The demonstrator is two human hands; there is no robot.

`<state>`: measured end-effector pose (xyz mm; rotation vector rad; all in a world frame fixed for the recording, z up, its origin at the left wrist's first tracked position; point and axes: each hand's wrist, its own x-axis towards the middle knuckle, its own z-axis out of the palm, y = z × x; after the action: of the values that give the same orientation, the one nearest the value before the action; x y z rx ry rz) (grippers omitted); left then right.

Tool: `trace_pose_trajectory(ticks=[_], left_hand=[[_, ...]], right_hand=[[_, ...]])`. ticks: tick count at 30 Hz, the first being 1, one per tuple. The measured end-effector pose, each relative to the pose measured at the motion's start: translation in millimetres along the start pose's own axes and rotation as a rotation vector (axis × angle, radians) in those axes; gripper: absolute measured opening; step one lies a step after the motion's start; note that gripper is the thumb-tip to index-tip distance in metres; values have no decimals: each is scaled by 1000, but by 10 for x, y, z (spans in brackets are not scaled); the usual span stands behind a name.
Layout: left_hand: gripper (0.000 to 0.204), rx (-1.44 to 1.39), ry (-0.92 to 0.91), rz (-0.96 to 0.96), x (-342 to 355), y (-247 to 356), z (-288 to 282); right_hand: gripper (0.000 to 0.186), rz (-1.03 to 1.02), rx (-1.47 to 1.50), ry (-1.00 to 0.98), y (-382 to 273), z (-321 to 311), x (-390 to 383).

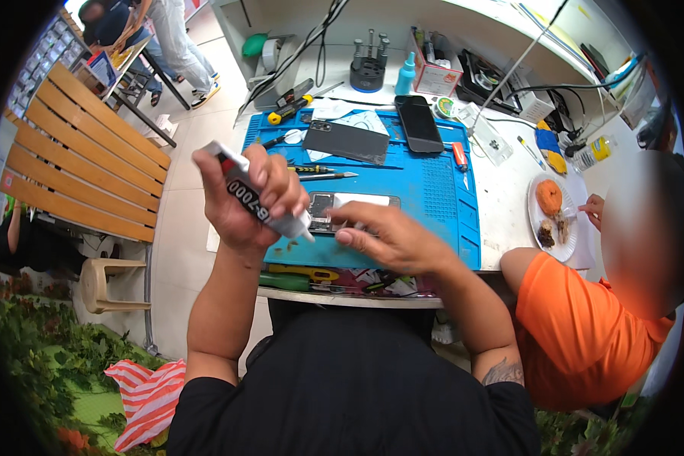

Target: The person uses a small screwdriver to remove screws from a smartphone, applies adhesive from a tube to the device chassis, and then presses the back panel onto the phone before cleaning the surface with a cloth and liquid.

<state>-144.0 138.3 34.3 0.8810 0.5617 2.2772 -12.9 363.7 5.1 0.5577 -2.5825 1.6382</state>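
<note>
Item: my left hand, fingers wrapped tight around a grey glue tube, nozzle tilted down at the opened phone. My right hand, fingers loosely spread, presses that phone onto the blue work mat. Tweezers just beyond.

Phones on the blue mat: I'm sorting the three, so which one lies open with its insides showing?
The opened phone nearest the person, under the right hand, beside the glue tube. The dark grey phone and the black phone farther back are closed.
</note>
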Motion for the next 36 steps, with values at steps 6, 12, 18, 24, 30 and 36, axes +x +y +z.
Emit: trace_pose_trajectory(ticks=[6, 12, 18, 24, 30, 36], left_hand=[[84, -170, -414, -75, 58, -268, 103], [75, -353, -249, -100, 0, -341, 137], [76, -60, 42, -41, -78, -419, 309], [65, 122, 491, 139, -125, -586, 470], [62, 179, 480, 173, -65, -601, 455], [49, 35, 546, 234, -32, -353, 237]], right_hand=[[46, 361, 1017, -301, -51, 360, -274], [41, 272, 1069, -195, -112, 382, -278], [20, 214, 650, 41, -96, 340, -294], [24, 30, -12, 387, -106, 258, -209], [25, 415, 822, 165, -64, 239, -316], [18, -49, -82, 546, -138, 293, -351]])
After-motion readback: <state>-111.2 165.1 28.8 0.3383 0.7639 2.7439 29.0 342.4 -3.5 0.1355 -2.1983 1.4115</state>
